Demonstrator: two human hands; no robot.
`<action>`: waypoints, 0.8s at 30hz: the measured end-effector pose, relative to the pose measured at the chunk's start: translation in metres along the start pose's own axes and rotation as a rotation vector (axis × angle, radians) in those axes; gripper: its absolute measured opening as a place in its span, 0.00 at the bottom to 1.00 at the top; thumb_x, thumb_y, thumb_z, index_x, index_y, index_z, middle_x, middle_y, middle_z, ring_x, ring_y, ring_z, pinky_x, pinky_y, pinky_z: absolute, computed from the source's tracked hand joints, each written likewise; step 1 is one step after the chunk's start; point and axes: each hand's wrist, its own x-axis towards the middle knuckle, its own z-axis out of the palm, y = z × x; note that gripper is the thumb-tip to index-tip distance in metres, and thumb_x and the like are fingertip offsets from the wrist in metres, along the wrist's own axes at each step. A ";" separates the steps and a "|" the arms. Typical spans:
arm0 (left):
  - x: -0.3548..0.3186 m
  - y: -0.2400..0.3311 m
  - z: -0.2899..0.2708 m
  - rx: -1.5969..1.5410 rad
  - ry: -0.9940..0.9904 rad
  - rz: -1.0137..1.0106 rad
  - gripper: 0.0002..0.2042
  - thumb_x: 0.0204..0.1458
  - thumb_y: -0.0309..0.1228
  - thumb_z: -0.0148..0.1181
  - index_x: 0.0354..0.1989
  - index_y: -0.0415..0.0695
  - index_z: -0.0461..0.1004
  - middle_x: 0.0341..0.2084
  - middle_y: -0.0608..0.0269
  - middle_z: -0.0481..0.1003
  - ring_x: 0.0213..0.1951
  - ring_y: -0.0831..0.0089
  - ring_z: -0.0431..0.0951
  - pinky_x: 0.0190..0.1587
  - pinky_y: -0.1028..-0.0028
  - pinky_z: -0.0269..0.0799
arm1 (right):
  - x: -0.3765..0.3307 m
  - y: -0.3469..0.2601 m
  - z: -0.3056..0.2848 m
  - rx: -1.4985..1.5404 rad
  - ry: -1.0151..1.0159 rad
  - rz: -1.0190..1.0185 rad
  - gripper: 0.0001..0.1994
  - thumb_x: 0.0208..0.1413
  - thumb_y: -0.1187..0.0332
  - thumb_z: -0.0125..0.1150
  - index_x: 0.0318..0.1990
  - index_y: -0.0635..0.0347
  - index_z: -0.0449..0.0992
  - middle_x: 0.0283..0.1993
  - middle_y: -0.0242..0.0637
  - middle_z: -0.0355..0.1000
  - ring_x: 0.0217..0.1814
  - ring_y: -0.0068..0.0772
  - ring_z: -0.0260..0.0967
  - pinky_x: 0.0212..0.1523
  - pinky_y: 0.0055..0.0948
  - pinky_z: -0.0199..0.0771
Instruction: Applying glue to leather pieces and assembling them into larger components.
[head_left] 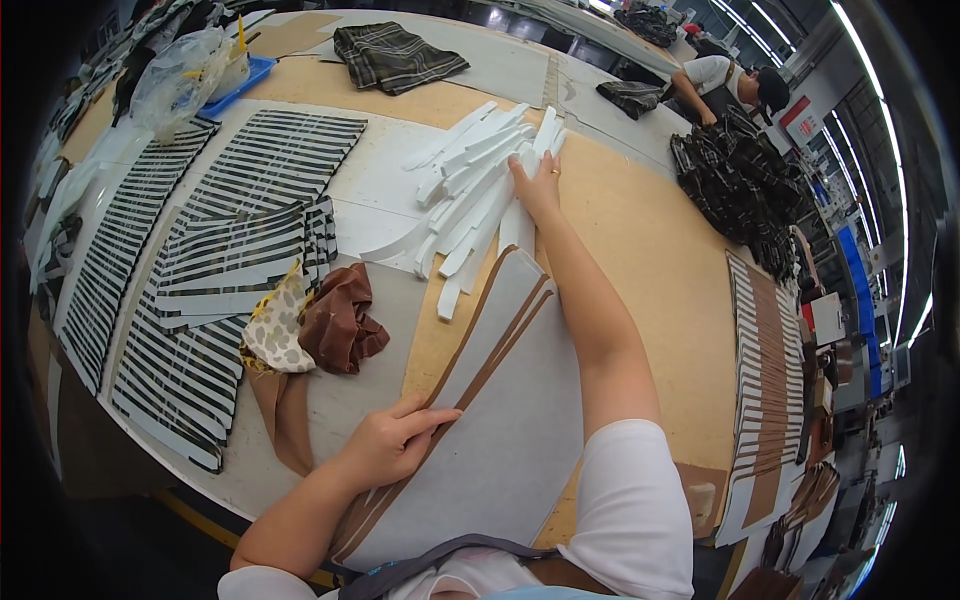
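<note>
My right hand [537,182] reaches to the far end of a loose pile of white strips [465,195], its thumb and fingers closed around a strip. In front of me lie large grey-white sheets with brown edges [500,400], fanned so that several brown borders show. My left hand [395,445] rests on their left edge, its index finger stretched across the brown borders and the other fingers curled. A crumpled brown piece of material [343,320] and a spotted cloth scrap [278,325] lie left of the sheets.
Rows of black-and-white striped pieces [230,240] cover the left. A blue tray [240,85] with plastic bags and a folded plaid cloth [395,57] lie at the back. Striped and brown pieces [765,370] line the right edge. Another person [725,85] works beside dark plaid fabric [740,180].
</note>
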 end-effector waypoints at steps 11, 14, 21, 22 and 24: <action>-0.002 -0.006 -0.006 -0.008 0.041 -0.110 0.15 0.46 0.17 0.52 0.42 0.45 0.75 0.29 0.57 0.72 0.25 0.67 0.73 0.29 0.75 0.69 | 0.004 -0.035 0.060 0.262 -0.003 -0.051 0.48 0.46 0.49 0.59 0.64 0.73 0.38 0.66 0.58 0.41 0.68 0.50 0.43 0.63 0.36 0.51; -0.003 -0.010 -0.004 -0.048 0.069 -0.118 0.14 0.47 0.17 0.52 0.42 0.45 0.75 0.29 0.57 0.71 0.26 0.67 0.73 0.30 0.76 0.68 | -0.008 -0.061 0.053 0.355 -0.210 0.020 0.47 0.50 0.45 0.54 0.65 0.67 0.36 0.67 0.55 0.41 0.67 0.48 0.46 0.63 0.38 0.51; 0.000 -0.025 0.000 -0.143 0.119 -0.057 0.13 0.47 0.18 0.51 0.41 0.41 0.74 0.33 0.59 0.72 0.35 0.69 0.73 0.39 0.77 0.67 | -0.048 -0.069 -0.032 0.056 -0.308 0.145 0.35 0.55 0.47 0.47 0.64 0.60 0.50 0.62 0.51 0.54 0.61 0.44 0.57 0.57 0.36 0.59; -0.001 -0.027 -0.001 -0.130 0.131 -0.046 0.13 0.47 0.18 0.51 0.42 0.40 0.74 0.34 0.59 0.72 0.36 0.69 0.73 0.40 0.76 0.67 | -0.063 -0.074 -0.049 0.013 -0.321 0.072 0.31 0.55 0.49 0.49 0.59 0.62 0.57 0.59 0.52 0.59 0.59 0.45 0.59 0.55 0.36 0.61; 0.000 -0.025 -0.004 -0.162 0.076 -0.153 0.15 0.46 0.19 0.51 0.44 0.40 0.73 0.40 0.59 0.72 0.43 0.71 0.71 0.47 0.77 0.64 | -0.094 -0.068 -0.082 -0.053 -0.320 -0.039 0.25 0.54 0.53 0.52 0.52 0.64 0.67 0.53 0.53 0.65 0.57 0.46 0.63 0.54 0.36 0.63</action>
